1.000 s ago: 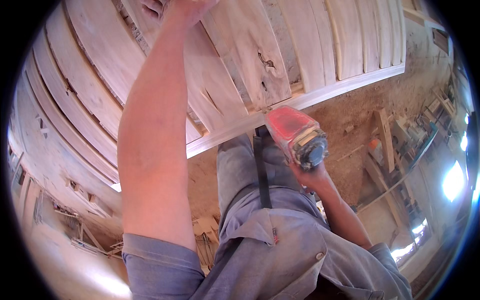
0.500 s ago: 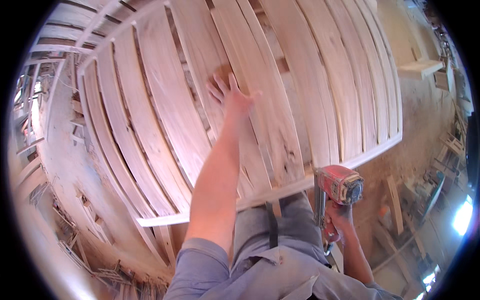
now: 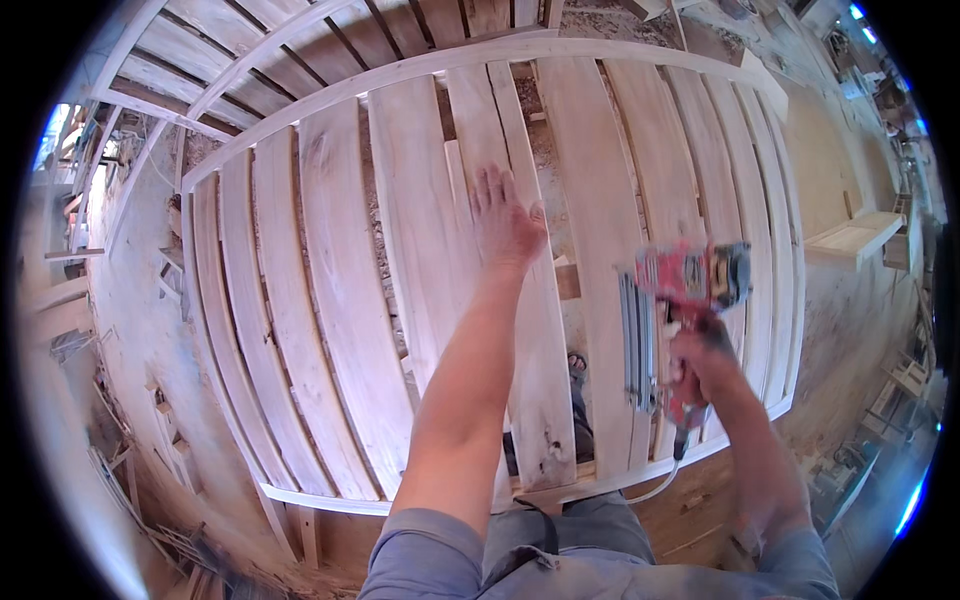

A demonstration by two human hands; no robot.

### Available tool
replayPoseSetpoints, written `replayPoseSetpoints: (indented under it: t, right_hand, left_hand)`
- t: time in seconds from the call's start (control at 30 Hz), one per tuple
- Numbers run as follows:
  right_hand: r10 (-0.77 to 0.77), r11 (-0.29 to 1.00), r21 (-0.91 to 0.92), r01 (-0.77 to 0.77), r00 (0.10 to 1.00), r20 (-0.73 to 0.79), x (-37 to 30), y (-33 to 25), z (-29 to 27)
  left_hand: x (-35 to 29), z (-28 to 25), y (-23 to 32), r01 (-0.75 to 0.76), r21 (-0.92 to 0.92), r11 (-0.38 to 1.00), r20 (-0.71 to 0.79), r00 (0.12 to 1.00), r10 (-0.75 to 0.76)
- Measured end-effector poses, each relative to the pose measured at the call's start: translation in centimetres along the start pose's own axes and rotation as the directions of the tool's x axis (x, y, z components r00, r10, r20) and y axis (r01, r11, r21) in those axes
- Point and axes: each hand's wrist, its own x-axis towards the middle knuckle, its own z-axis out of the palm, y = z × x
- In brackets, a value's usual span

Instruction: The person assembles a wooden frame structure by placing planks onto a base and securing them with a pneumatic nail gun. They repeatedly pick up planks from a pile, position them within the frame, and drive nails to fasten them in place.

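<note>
A slatted wooden frame (image 3: 340, 230) of pale planks spreads in front of me. My left hand (image 3: 510, 225) lies palm down on a middle plank (image 3: 540, 385), fingers stretched out toward its far end, holding nothing. In my right hand (image 3: 700, 350) is a red nail gun (image 3: 690, 278), gripped by its handle. The tool hangs above the planks to the right of my left hand, its long grey magazine on the left side. A pale hose (image 3: 655, 490) runs from the bottom of the handle. Motion blurs the right hand slightly.
Another slatted wooden piece (image 3: 330, 50) stands beyond the frame. Gaps of uneven width separate the planks; a foot (image 3: 577, 365) shows through one. To the right, a wooden board (image 3: 855, 238) juts out, with cluttered tools and offcuts farther down. Wood scraps lie at lower left.
My right hand has raised the nail gun from beside my body to above the planks. My left hand has settled flatter, its fingers closer together. The view now takes in the frame's far edge.
</note>
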Motion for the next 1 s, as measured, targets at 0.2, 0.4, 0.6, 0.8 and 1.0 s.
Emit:
replayPoseSetpoints:
  t: [0.2,0.4,0.6,0.8,1.0]
  right_hand:
    - [-0.034,0.960,-0.278,0.045,0.998,0.044,10.7,-13.0,1.3]
    - [-0.202,0.893,-0.365,0.262,0.960,0.194,21.5,-19.9,5.0]
    - [-0.192,0.864,-0.392,0.314,0.928,0.320,28.7,-24.1,10.4]
    - [-0.151,0.881,-0.402,0.250,0.953,0.262,30.0,-26.0,14.1]
    - [-0.198,0.806,-0.514,0.294,0.952,0.233,28.8,-25.7,16.1]
  left_hand:
    - [0.2,2.5,1.6,-0.003,0.250,0.968,0.096,0.995,-0.022]
    - [1.4,2.0,2.4,-0.021,0.234,0.972,0.106,0.994,-0.004]
    - [1.4,2.5,2.0,-0.004,0.178,0.984,0.088,0.996,-0.012]
    - [1.0,2.6,1.8,0.029,0.088,0.996,0.091,0.995,-0.037]
    - [4.4,3.7,2.7,0.145,0.074,0.987,0.012,0.989,-0.147]
